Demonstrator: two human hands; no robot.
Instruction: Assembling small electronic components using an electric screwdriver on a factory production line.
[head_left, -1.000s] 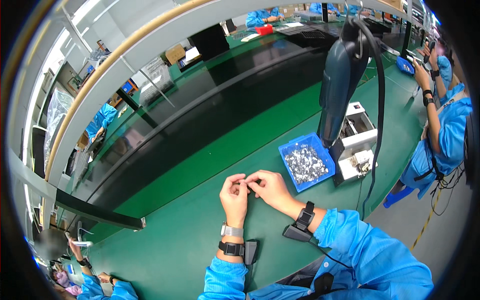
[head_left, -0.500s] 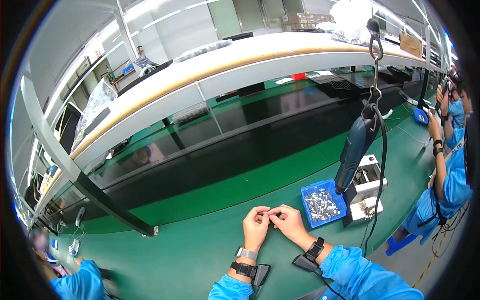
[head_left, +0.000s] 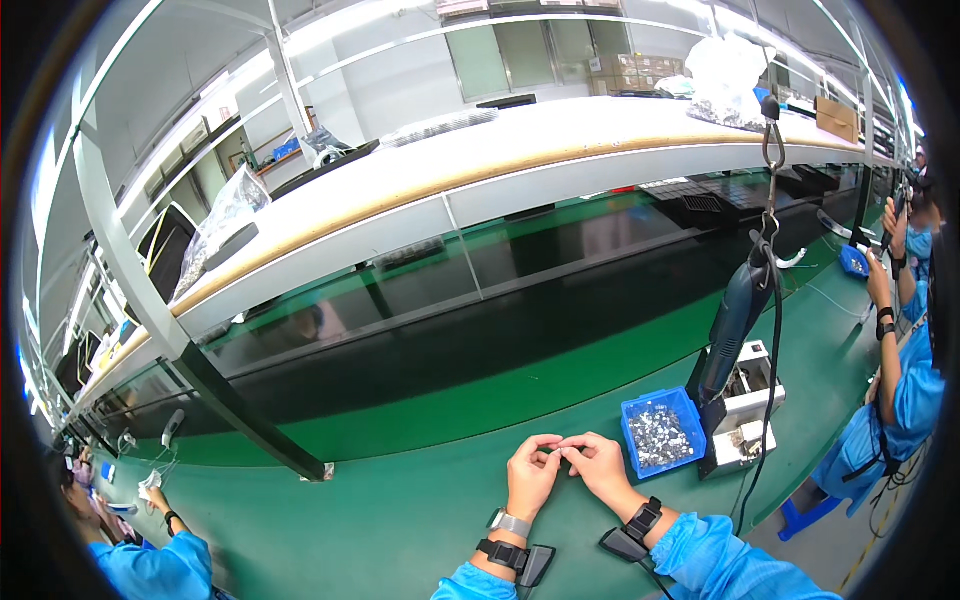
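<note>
My left hand and my right hand meet fingertip to fingertip above the green table. Thumb and forefinger of each are pinched together. Whatever lies between them is too small or hidden to make out. Just right of my right hand stands a blue plastic bin holding many small silvery and dark parts. Behind and right of the bin, a dark electric screwdriver hangs from a hook and spring, its cord dropping to the table.
A white and metal benchtop device sits beside the bin. A dark post rises at the left, carrying a long white shelf. The black conveyor belt runs behind. Co-workers in blue sleeves are at the right and lower left.
The view has shifted, so the table, bin and hands appear slightly lower and farther right. My hands stay pinched together. At lower left, a co-worker's hand has come up to a white object.
</note>
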